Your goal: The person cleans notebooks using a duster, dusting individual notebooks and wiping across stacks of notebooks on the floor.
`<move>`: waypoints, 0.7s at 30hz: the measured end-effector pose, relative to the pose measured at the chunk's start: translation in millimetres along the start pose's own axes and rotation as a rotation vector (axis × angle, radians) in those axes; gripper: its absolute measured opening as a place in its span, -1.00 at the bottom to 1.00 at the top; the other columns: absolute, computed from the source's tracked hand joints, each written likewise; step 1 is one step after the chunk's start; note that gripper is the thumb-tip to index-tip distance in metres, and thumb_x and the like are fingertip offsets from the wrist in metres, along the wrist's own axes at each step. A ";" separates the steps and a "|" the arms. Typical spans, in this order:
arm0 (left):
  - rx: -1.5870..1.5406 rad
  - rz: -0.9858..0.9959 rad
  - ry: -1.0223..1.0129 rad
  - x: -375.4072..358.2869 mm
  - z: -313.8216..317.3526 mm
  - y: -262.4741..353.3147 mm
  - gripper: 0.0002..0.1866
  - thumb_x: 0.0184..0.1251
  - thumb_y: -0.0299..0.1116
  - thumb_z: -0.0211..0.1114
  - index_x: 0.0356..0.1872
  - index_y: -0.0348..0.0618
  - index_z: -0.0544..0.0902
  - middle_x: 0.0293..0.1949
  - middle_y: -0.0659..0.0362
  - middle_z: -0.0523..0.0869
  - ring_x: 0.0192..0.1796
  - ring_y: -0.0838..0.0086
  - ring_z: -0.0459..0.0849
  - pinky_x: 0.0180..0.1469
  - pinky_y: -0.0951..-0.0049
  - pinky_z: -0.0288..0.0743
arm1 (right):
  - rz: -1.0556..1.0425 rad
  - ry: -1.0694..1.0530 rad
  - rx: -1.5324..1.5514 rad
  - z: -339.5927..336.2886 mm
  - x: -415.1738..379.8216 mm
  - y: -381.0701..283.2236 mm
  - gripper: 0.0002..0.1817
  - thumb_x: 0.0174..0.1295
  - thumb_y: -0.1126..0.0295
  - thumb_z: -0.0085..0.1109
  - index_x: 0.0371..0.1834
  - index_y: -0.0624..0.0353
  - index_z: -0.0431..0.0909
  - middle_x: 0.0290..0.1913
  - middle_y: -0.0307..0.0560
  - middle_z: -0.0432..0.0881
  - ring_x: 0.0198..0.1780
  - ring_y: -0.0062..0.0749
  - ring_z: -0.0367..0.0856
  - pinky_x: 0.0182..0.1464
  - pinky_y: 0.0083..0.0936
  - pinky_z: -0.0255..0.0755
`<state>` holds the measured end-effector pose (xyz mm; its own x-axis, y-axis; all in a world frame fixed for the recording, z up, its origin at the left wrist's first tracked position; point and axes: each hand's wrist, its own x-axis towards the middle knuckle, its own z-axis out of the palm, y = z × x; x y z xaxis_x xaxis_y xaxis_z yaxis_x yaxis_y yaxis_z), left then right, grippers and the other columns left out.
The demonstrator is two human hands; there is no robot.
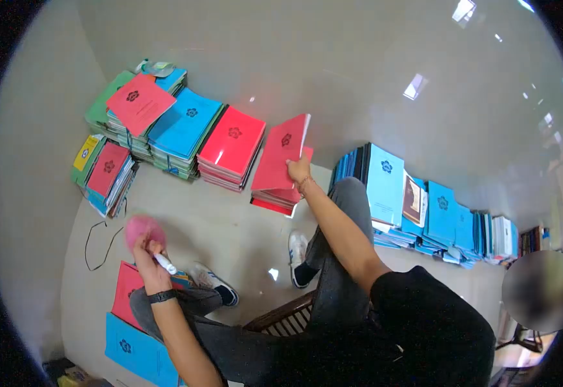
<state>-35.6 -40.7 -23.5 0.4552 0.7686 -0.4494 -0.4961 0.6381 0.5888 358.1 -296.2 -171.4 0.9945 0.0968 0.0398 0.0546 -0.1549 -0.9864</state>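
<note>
My right hand (299,170) grips the lower right edge of a red booklet (280,149), tilted up over a short stack of red booklets (276,201) on the floor. At the lower left, my left hand (149,255) is closed round a white marker-like stick (165,264) and touches a round pink object (144,233), blurred by motion. Below that hand lie a red booklet (128,284) and a blue booklet (140,351). A taller red stack (233,140) stands left of the booklet in my right hand.
Blue and green stacks (184,122) stand at the left, with a loose red booklet (140,103) on top. More blue stacks (384,184) run along the wall to the right. A black cord (88,242) lies on the floor. A person (546,290) is at the far right.
</note>
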 end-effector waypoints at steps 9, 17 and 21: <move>-0.104 -0.176 -0.078 -30.7 31.0 -1.7 -0.76 0.38 -0.45 0.18 -0.03 -0.40 0.57 -0.55 0.37 0.27 -0.64 0.76 0.15 -0.66 0.74 0.12 | 0.249 -0.129 0.044 -2.0 72.4 228.1 -0.77 0.19 0.60 0.09 -0.08 0.21 0.57 -0.35 -0.08 0.68 -0.39 -0.30 0.62 -0.32 -0.29 0.55; -0.035 -0.142 -0.061 -35.8 30.6 5.2 -0.67 0.42 -0.42 0.14 0.09 -0.44 0.53 -0.54 0.33 0.29 -0.62 0.73 0.21 -0.66 0.73 0.21 | 0.216 -0.075 -0.370 -10.9 90.3 294.2 -0.77 0.15 0.43 0.13 -0.15 0.23 0.64 -0.26 0.02 0.72 -0.25 -0.17 0.71 -0.22 -0.27 0.55; -0.058 -0.176 -0.131 -35.3 24.2 8.3 -0.58 0.46 -0.38 0.09 0.23 -0.45 0.43 -0.47 0.26 0.35 -0.59 0.68 0.26 -0.61 0.67 0.29 | 0.151 -0.154 -0.507 -22.0 60.7 210.6 -0.65 0.10 0.34 0.21 -0.05 0.24 0.63 -0.07 0.12 0.75 -0.04 -0.07 0.74 -0.01 -0.24 0.59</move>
<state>-37.9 -63.6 13.5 0.6286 0.6353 -0.4485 -0.4409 0.7662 0.4675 431.9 -344.6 -373.2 0.9720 0.1738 -0.1580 -0.0140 -0.6286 -0.7776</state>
